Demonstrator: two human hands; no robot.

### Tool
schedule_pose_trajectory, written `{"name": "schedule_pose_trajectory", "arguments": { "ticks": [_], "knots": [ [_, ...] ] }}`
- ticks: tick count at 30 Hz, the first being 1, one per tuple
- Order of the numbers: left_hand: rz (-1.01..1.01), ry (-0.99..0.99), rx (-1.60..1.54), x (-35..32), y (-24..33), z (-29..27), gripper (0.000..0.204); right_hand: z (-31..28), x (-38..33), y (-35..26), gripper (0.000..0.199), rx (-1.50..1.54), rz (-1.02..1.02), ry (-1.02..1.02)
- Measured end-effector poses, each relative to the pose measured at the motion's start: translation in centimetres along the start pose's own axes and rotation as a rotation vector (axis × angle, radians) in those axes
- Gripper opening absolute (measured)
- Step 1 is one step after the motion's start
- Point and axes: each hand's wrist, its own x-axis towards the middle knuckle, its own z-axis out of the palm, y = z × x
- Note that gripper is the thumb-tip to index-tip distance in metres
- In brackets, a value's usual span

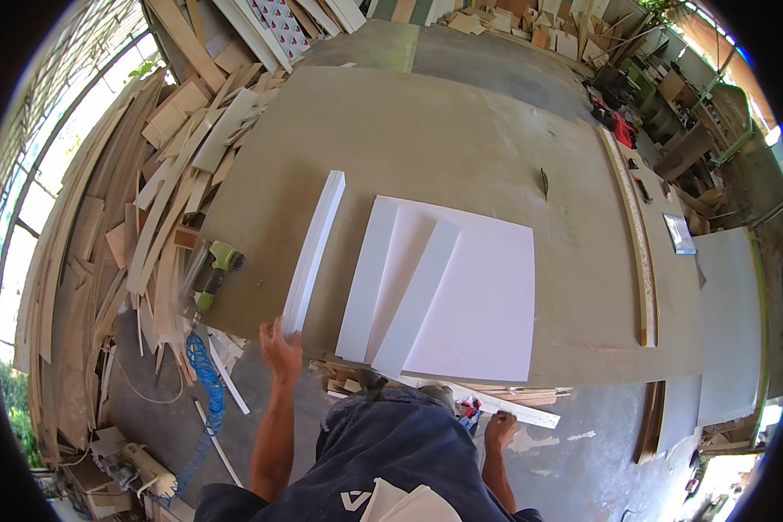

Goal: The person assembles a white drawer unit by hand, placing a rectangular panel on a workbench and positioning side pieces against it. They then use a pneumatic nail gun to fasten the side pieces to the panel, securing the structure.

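At the near left edge of the table, my left hand (280, 350) grips the near end of a long narrow white board (315, 252), which lies lengthwise away from me. To its right is a square white panel (491, 296). Two pale strips rest on that panel: a left strip (370, 278) along its left side and a right strip (418, 296) at a slant. My right hand (499, 430) hangs low by my right side, below the table edge, with its fingers curled. Whatever it may hold is too small to make out.
A green nail gun (222, 261) lies at the left edge of the worktable (426, 130), on a blue coiled hose (204, 383). Wood offcuts (104, 261) pile up on the left. A long wooden strip (632, 235) lies on the right. An air compressor (148, 470) stands at lower left.
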Motion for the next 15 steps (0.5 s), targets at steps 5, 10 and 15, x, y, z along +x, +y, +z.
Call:
{"name": "schedule_pose_trajectory", "arguments": {
  "ticks": [5,10,15],
  "knots": [
    [0.255,0.177,0.172,-3.0,0.2,-0.1,0.038,0.2,3.8,-7.2,0.006,0.205,-0.111,0.194],
    [0.313,0.262,0.253,-4.9,0.9,-0.1,0.039,0.0,4.0,-11.5,0.009,0.182,-0.298,0.366],
    [0.282,0.154,0.128,-5.2,0.6,0.2,0.04,0.5,3.3,-15.4,0.014,0.359,-0.288,0.245]
  ]
}}
